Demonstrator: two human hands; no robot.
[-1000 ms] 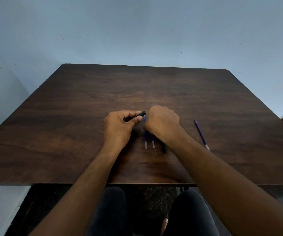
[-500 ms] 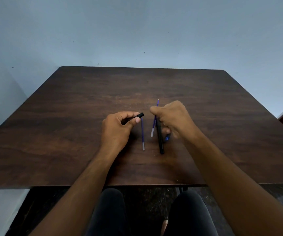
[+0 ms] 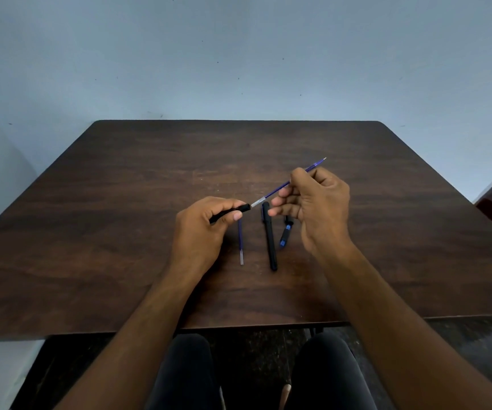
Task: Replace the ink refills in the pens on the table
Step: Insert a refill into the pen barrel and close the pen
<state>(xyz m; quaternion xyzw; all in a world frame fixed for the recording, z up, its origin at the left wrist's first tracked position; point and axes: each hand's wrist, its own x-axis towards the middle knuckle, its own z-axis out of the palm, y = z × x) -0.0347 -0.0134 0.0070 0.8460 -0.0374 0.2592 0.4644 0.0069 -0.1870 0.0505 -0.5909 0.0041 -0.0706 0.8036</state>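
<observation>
Blue refill (image 3: 280, 186), pinched in my right grip (image 3: 312, 202), slants its clear end at the barrel (image 3: 230, 213) mouth clamped in my left grip (image 3: 203, 229).

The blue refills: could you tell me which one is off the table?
The refill pinched in the right hand; the other refill lies flat on the table.

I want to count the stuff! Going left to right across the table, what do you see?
Left hand gripping a black pen barrel → loose blue refill → long black pen → short black-and-blue piece → right hand.
</observation>
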